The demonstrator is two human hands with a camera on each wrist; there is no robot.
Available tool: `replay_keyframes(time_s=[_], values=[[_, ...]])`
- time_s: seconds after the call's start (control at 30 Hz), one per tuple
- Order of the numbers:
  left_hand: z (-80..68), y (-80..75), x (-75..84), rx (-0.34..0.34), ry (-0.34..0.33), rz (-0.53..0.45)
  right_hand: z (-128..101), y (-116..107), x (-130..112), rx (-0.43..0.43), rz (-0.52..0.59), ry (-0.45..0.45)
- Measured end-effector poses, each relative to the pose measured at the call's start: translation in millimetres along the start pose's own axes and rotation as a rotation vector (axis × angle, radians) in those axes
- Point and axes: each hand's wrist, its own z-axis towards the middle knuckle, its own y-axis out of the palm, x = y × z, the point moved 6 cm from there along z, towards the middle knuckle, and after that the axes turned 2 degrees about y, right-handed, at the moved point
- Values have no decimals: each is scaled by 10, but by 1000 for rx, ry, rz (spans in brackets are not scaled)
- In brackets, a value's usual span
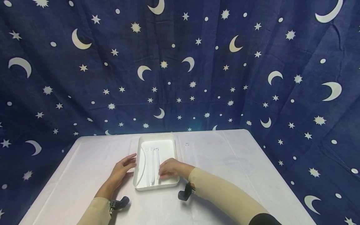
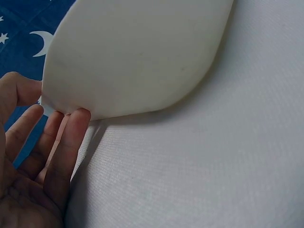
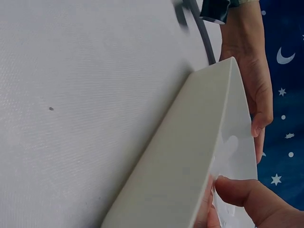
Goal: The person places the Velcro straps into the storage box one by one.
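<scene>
A shallow white tray [image 1: 168, 145] holds several long, thin white pieces. One is a curved strip [image 1: 144, 162] along its left side, and beside it lie straight slim sticks [image 1: 152, 165]. My left hand [image 1: 120, 170] is at the tray's left wall, fingers extended and touching its outside. In the left wrist view its fingertips [image 2: 78, 116] lie against the wall. My right hand [image 1: 170, 168] reaches into the tray and pinches the near end of the rightmost slim white stick [image 1: 157, 159]. In the right wrist view the tray wall partly hides those fingers.
A clear, flat strip with small print at its end [image 1: 187, 144] lies on the white tablecloth [image 1: 225, 162], right of the tray. Behind the table hangs a dark blue curtain [image 1: 174, 78] with moons and stars. Each wrist wears a black camera mount [image 1: 119, 203].
</scene>
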Motion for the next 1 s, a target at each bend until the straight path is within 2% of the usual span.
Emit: replay_keyframes(time_s=[0.5,0.73,0.93,1.0], values=[[-5,-3,0,-4,4,-9,-2,17,-8,13,-69,-20],[-6,-3,-4,1,-3,4,-76,27,-47,56,-112,-53],[-10,-2,3,0,-6,7,-66,14,-37,44,-115,-71],[-8,-5,4,-1,-5,7,-77,-6,-52,47,-156,-83]])
